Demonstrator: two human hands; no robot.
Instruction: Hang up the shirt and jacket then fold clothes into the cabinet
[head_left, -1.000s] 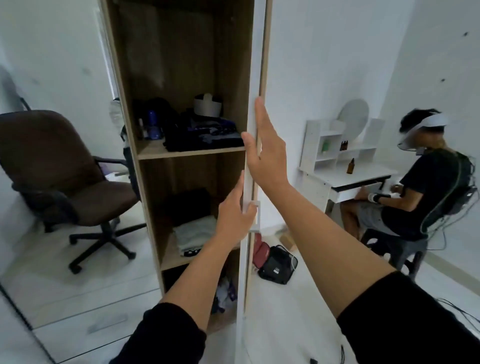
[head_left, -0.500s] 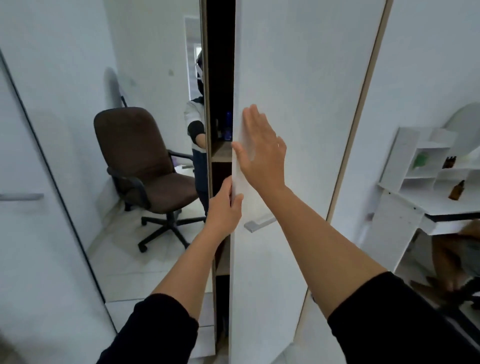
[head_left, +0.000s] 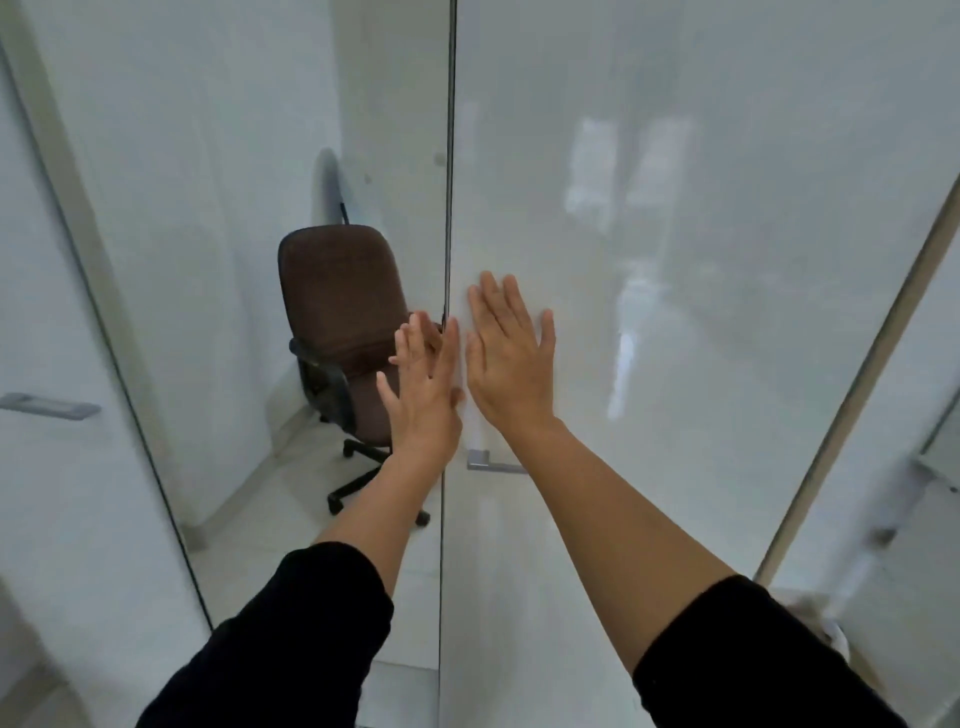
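Note:
The white cabinet door (head_left: 675, 260) fills the right half of the view and stands shut against the mirrored panel (head_left: 363, 130) on its left. My right hand (head_left: 511, 358) lies flat on the door, fingers spread, just above the silver handle (head_left: 493, 462). My left hand (head_left: 423, 395) is open at the door's left edge, fingers apart, its reflection showing in the mirror. The shelves and the clothes inside are hidden behind the door.
The mirror reflects a brown office chair (head_left: 343, 322) on a tiled floor. Another white door with a silver handle (head_left: 49, 405) stands at the far left. A wooden door edge (head_left: 857, 374) runs diagonally at the right.
The door swung from wide open to shut, hiding the shelves. My left hand let go of the door's edge and opened. My right hand stayed flat on the door's face.

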